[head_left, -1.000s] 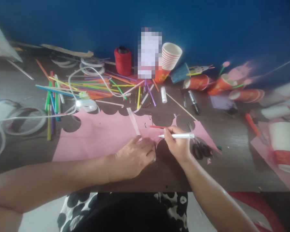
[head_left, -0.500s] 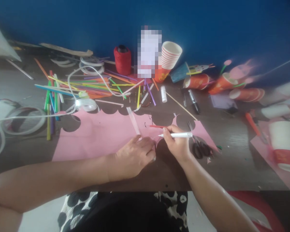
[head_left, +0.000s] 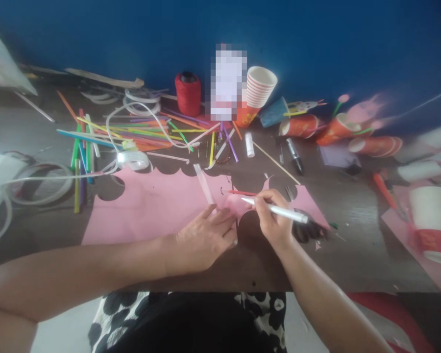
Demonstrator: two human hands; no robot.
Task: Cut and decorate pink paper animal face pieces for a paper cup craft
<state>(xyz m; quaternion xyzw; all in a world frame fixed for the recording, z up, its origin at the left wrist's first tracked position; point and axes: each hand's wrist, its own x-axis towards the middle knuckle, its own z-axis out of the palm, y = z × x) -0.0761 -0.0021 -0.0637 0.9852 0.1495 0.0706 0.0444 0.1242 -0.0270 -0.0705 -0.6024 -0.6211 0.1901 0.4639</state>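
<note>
My right hand (head_left: 275, 220) grips a white pen (head_left: 288, 213), its tip pointing left over a small rounded pink paper piece (head_left: 238, 202). My left hand (head_left: 206, 240) lies low, fingers curled and pressed onto the left edge of that piece; the fingertips are partly hidden. A translucent strip (head_left: 203, 184) runs up from under the left fingers. Beneath is a large sheet of pink paper (head_left: 139, 206) with scalloped cut edges. A thin red stick (head_left: 242, 193) lies just above the pen tip. Black-handled scissors (head_left: 308, 228) lie partly behind my right hand.
Coloured sticks (head_left: 139, 130) and a coiled white cable (head_left: 132, 159) lie at the back left. A red thread spool (head_left: 188, 95), stacked paper cups (head_left: 259, 88), a glue stick (head_left: 249, 145) and a black marker (head_left: 295, 157) stand or lie behind. More cups (head_left: 433, 220) are at right.
My right hand has shifted slightly down and right, and the pen leans more, its tip raised a little. My left hand stays nearly in place. More of the rounded pink piece shows.
</note>
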